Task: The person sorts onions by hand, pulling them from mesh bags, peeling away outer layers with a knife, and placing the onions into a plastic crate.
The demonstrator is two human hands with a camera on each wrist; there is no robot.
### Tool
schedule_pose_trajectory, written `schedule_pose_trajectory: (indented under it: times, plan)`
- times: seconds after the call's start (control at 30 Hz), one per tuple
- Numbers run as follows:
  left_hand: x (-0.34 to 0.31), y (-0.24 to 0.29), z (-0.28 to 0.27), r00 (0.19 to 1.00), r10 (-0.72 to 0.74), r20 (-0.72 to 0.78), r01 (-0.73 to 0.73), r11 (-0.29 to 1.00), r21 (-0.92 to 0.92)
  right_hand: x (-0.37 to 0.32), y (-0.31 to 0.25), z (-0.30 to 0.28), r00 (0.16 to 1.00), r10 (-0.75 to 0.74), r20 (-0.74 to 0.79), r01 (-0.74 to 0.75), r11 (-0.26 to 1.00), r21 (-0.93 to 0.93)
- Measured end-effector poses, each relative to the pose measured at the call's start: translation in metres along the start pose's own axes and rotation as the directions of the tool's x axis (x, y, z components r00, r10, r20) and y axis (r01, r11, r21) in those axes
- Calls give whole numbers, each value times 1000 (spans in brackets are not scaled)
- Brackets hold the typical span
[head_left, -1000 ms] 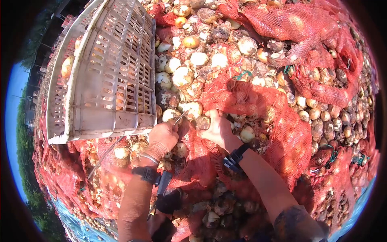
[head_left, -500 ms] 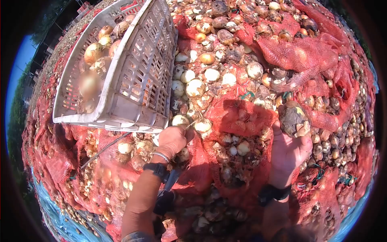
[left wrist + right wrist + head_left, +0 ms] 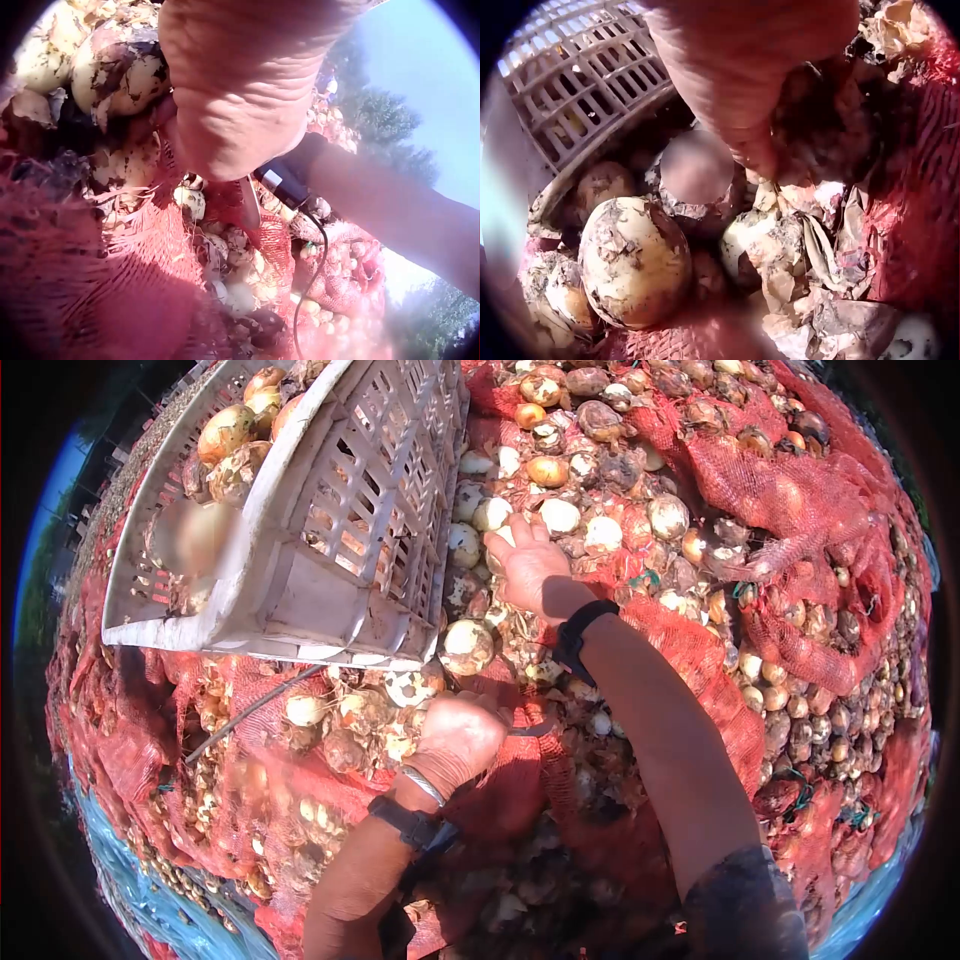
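Note:
My left hand (image 3: 462, 735) is curled round a knife whose handle is hidden in the fist. The knife's thin blade (image 3: 532, 730) points right, over the red mesh netting (image 3: 515, 770). My right hand (image 3: 540, 568) reaches forward beside the crate, fingers spread, with the fingertips at a pale onion (image 3: 506, 535). From the right wrist view, its fingers come down among peeling, dirty onions, near a large pale onion (image 3: 635, 262). In the left wrist view the netting (image 3: 146, 277) hangs just below my left hand.
A white slatted plastic crate (image 3: 290, 595) stands tilted at the left, with onions (image 3: 228, 435) inside. Onions and torn red net bags (image 3: 780, 500) cover the heap all round. A thin grey rod (image 3: 250, 715) sticks out below the crate; blue sheeting (image 3: 150, 880) lies at the lower left.
My right hand held a dark onion at the right half a second ago; that onion has left the hand, which has moved left and forward to the crate. My left hand keeps the knife.

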State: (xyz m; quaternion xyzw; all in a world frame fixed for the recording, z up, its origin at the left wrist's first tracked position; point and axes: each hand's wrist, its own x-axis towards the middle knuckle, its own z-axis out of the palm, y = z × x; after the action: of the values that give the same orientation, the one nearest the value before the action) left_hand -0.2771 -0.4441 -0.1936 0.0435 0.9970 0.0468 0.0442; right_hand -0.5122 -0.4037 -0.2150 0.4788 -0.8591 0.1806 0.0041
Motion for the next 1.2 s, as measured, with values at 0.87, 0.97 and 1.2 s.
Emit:
schedule_pose_trajectory:
  times: [0.87, 0.97, 1.2]
  plan:
    - [-78, 48, 22, 978, 206, -36, -207, 978, -11, -64, -70, -16, 945, 121, 304, -262, 839, 478]
    - [-105, 38, -4, 970, 243, 16, -242, 968, -70, -76, -92, 24, 972, 154, 175, -215, 881, 422]
    - [-210, -5, -93, 991, -7, 135, 28, 987, -159, -135, -52, -20, 847, 477, 234, -249, -32, 968]
